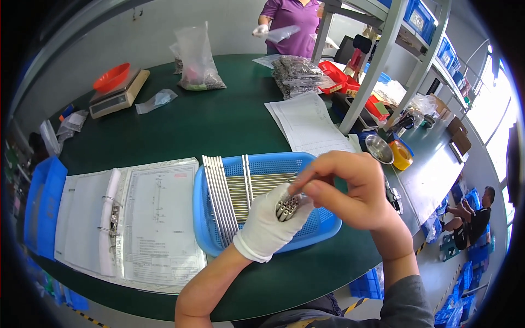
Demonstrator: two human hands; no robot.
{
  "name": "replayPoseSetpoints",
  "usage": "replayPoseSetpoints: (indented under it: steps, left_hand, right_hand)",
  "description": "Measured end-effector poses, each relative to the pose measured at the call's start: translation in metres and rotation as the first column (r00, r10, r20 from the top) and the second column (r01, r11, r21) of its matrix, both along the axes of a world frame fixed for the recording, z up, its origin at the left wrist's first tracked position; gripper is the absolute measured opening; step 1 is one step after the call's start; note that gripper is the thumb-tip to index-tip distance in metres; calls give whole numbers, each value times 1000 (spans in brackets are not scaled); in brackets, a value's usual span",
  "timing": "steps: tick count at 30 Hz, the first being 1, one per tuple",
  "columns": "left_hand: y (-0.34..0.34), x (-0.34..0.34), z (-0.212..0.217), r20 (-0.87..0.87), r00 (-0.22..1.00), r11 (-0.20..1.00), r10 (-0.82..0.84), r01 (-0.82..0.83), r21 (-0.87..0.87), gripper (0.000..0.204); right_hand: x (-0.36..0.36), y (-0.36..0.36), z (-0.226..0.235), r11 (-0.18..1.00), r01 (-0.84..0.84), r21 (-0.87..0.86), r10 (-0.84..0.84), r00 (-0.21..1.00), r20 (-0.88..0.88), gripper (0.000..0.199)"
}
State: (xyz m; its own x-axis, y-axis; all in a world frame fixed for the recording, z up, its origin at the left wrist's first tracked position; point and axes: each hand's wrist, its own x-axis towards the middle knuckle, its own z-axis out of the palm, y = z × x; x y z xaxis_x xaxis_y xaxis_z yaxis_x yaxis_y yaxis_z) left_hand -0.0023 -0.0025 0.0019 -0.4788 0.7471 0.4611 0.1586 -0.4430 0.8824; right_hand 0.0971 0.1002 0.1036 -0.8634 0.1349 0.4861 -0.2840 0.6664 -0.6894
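Note:
My left hand (264,228), in a white glove, is closed round a bundle of thin metal rods (287,210), whose ends point up out of the fist. Bare and bent at the fingers, my right hand (353,191) pinches thumb and forefinger together just above the rod ends. Whatever is in that pinch is too small to make out. Both hands are over the right part of a blue plastic basket (199,221). Inside it, several silvery rods (220,199) lie lengthwise on the left, with two more across the middle. Beneath them is a layer of sideways rods (234,191).
An open ring binder (161,218) with a drawing lies left of the basket, beside a blue bin (41,208). Paper sheets (306,123), bagged parts (298,75) and a scale (120,94) with a red tray are farther back. A person (290,24) stands across the table.

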Motion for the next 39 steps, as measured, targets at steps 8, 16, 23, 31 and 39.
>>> replayPoseSetpoints:
  steps: [8,16,23,31,39]
  left_hand:
    - [-1,-2,1,1,998,995,-61,61,-78,26]
    - [3,-3,-8,-74,997,1000,-10,9,-5,26]
    - [4,0,-7,4,997,997,-71,71,1,27]
    - [4,0,-9,91,989,993,-113,108,55,28]
    - [4,-3,-10,7,996,996,-91,91,-24,26]
  right_hand:
    - [-9,1,-2,998,-21,-52,25,996,81,6]
    - [-11,-10,13,919,2,395,-7,1000,12,8]
    - [-11,-8,5,936,34,352,6,994,-111,6]
    - [-7,-5,12,922,-8,386,3,1000,13,2]
    - [-8,-5,14,831,74,552,-9,993,-119,6]
